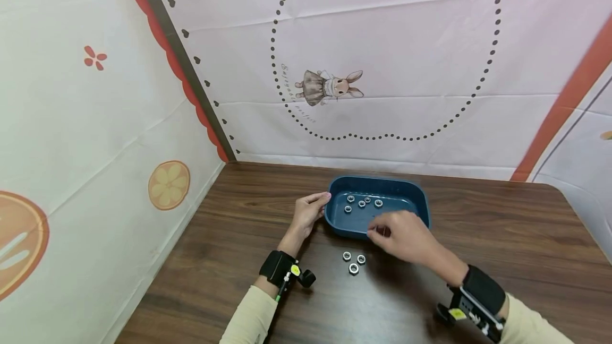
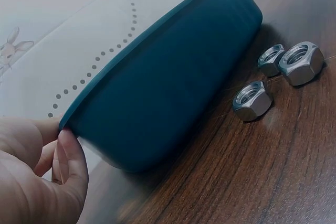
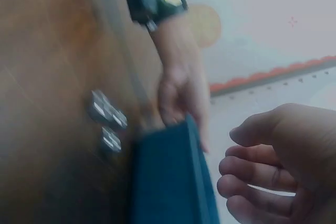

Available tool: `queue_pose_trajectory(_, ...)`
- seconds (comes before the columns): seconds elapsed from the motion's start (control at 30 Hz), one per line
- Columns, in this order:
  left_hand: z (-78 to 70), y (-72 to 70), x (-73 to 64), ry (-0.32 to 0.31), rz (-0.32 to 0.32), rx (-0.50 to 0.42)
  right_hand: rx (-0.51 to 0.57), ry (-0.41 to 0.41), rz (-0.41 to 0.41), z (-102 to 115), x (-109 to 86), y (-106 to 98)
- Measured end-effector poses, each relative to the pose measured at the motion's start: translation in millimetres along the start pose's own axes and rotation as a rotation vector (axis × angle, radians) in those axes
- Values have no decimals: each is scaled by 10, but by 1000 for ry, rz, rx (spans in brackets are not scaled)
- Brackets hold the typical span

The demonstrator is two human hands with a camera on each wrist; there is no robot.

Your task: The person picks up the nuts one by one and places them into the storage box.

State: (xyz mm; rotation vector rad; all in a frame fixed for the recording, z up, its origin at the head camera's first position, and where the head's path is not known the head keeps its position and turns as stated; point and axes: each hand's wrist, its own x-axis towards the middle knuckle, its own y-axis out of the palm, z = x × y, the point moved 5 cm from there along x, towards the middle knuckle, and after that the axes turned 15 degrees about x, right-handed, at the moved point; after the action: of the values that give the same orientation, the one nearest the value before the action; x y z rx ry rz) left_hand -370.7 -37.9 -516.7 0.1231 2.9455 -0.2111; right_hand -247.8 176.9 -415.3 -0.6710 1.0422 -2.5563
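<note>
A dark blue rectangular tray stands on the table with several metal hex nuts lying in it. My left hand pinches the tray's left rim between thumb and fingers, as the left wrist view shows. Over the tray's front right side hovers my right hand, its fingers loosely curled and the thumb apart from them. Nothing shows between those fingers in the right wrist view. Three more nuts lie on the wood before the tray: a larger nut and two smaller nuts beside it.
The brown wood-grain table reaches back to a printed cloth hanging behind it. Another cloth borders the left side. Each wrist wears a black strap with a small camera.
</note>
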Motion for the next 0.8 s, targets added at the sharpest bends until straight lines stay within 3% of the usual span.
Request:
queue_pose_trajectory(0.27, 13, 0, 15, -2, 2, 2, -11, 140, 33, 22, -273, 414)
queue_pose_trajectory(0.5, -15, -16, 7, -16, 6, 0, -82, 185, 49, 25, -265, 674)
queue_pose_trajectory(0.8, -11, -3, -4, -6, 5, 2, -181, 265, 44, -20, -225, 837)
